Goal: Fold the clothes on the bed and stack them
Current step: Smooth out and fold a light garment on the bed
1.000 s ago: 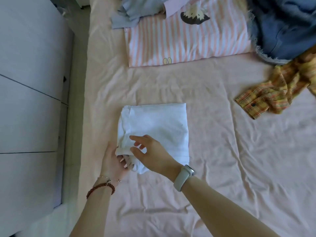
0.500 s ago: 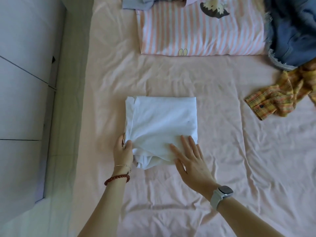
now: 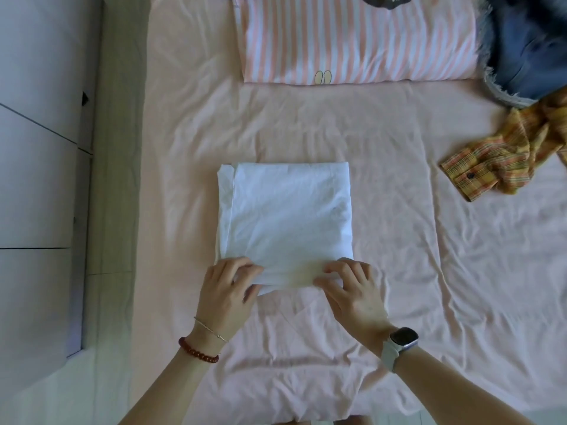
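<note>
A white garment [image 3: 285, 216] lies folded into a neat rectangle in the middle of the pink bed sheet [image 3: 399, 271]. My left hand [image 3: 225, 291] grips its near left corner with curled fingers. My right hand [image 3: 352, 289] pinches its near right corner, fingertips tucked under the edge. At the right, a crumpled yellow plaid shirt [image 3: 503, 161] lies unfolded. Behind that shirt, a blue denim garment [image 3: 527, 47] with a frayed hem sits in a heap at the top right.
A pink and white striped pillow [image 3: 352, 44] lies across the head of the bed. The bed's left edge runs beside a grey cabinet [image 3: 40, 179] with a narrow gap of floor between them.
The loose near end of the white garment has been tucked in and squared. My right hand went from lying flat on the cloth to pinching the right corner; my left hand shifted to the left corner.
</note>
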`<state>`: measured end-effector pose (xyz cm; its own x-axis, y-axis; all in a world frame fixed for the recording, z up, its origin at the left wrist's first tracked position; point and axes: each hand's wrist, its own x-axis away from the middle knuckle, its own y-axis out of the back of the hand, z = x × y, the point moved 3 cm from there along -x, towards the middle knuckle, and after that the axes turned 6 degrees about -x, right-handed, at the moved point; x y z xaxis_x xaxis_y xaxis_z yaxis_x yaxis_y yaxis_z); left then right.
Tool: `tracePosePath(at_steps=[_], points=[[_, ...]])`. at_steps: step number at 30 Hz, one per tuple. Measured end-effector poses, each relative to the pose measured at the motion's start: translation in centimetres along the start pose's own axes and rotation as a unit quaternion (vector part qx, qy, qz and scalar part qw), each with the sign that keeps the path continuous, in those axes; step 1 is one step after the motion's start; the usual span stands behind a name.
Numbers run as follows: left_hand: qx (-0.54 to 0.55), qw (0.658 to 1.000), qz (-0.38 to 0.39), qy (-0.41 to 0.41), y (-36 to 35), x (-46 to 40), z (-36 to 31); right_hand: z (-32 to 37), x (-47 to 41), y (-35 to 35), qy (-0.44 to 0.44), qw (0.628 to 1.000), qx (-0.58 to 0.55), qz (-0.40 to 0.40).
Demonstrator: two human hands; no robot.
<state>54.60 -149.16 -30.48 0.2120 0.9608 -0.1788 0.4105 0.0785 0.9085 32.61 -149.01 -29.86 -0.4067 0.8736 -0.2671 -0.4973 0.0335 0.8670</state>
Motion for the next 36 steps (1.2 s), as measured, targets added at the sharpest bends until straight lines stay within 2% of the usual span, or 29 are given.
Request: tracePosePath(at_steps=[3, 7, 12, 14, 17, 19, 21, 23, 25, 26, 29, 31, 32, 34, 36], points=[[0.013, 0.999, -0.019, 0.034, 0.6, 1.2, 0.6, -0.3, 0.4, 0.4, -0.033, 0.999, -0.021, 0.009], [0.051, 0.993, 0.015, 0.103, 1.1, 2.1, 1.7, -0.5, 1.0, 0.6, -0.074, 0.996, 0.002, 0.042], [0.032, 0.99, 0.027, 0.132, 1.0, 1.5, 2.5, -0.7, 0.6, 0.9, -0.164, 0.985, 0.007, 0.061], [0.055, 0.986, -0.002, 0.157, 1.4, 1.1, 2.6, -0.5, 0.3, 1.1, -0.177, 0.982, -0.004, 0.063], [0.111, 0.964, -0.098, 0.223, 3.1, 0.3, 1.9, -0.6, 0.5, 1.3, -0.195, 0.979, -0.031, 0.057], [0.116, 0.953, -0.124, 0.249, 3.7, 0.5, 1.4, -0.6, 0.7, 1.4, -0.196, 0.978, -0.035, 0.063], [0.094, 0.952, -0.08, 0.28, 3.3, 1.6, 1.8, -0.8, 0.8, 1.4, -0.201, 0.976, -0.05, 0.074], [0.025, 0.946, 0.052, 0.32, 2.3, 3.2, 3.4, -1.2, 1.1, 1.5, -0.206, 0.972, -0.059, 0.093], [-0.012, 0.921, 0.167, 0.351, 1.3, 5.1, 5.2, -1.6, 1.2, 1.8, -0.197, 0.973, -0.054, 0.105], [0.002, 0.913, 0.167, 0.373, 1.3, 5.6, 5.8, -1.8, 1.1, 2.1, -0.191, 0.976, -0.047, 0.098], [0.088, 0.899, 0.043, 0.427, 2.0, 4.1, 5.4, -2.5, 0.3, 2.3, -0.21, 0.975, -0.055, 0.046], [0.144, 0.893, 0.002, 0.426, 1.6, 1.6, 4.5, -3.0, -0.5, 1.6, -0.32, 0.94, -0.121, 0.013], [0.182, 0.886, 0.006, 0.426, 1.0, 0.3, 4.1, -3.3, -0.8, 1.0, -0.395, 0.902, -0.174, 0.006], [0.274, 0.85, 0.05, 0.447, -0.5, -2.5, 3.6, -3.8, -1.6, -0.2, -0.525, 0.807, -0.27, 0.02], [0.33, 0.804, 0.093, 0.486, -2.0, -4.1, 3.9, -4.3, -2.4, -1.3, -0.581, 0.747, -0.321, 0.042]])
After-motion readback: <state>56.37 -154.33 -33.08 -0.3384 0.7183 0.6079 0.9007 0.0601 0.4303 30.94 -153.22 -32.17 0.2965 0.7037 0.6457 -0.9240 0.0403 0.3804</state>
